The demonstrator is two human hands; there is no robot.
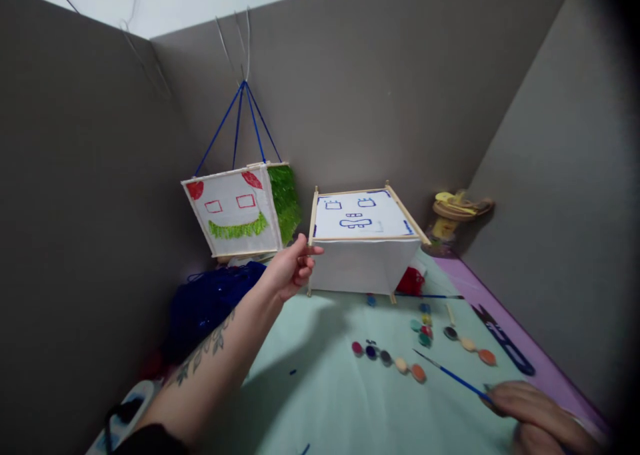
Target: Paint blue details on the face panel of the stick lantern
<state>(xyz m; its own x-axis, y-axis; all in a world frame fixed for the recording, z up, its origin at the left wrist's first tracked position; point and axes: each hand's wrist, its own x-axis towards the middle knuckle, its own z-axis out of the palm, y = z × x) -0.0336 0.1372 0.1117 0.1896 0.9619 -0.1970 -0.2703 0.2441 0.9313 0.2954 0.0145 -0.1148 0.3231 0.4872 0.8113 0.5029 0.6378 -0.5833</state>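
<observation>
A box-shaped paper lantern (365, 268) with a thin wooden stick frame stands on the cloth. Its top panel bears a face drawn in blue outline. My left hand (293, 268) is at its near left corner, fingers curled and the index finger lying across the stick. At the lower right, my right hand (540, 412) grips a thin blue paintbrush (457, 378), its dark tip pointing left toward a strip of small paint pots (386, 358). More paint pots (469, 344) sit to the right, including a black, a cream and an orange one.
A finished-looking lantern (235, 212) with green fringe hangs from blue cords at the back left. Blue shiny material (210, 302) lies below it. Scissors (505, 342) rest at the right edge, with a yellow-topped container (447, 218) behind. Grey partitions (350, 95) enclose the table.
</observation>
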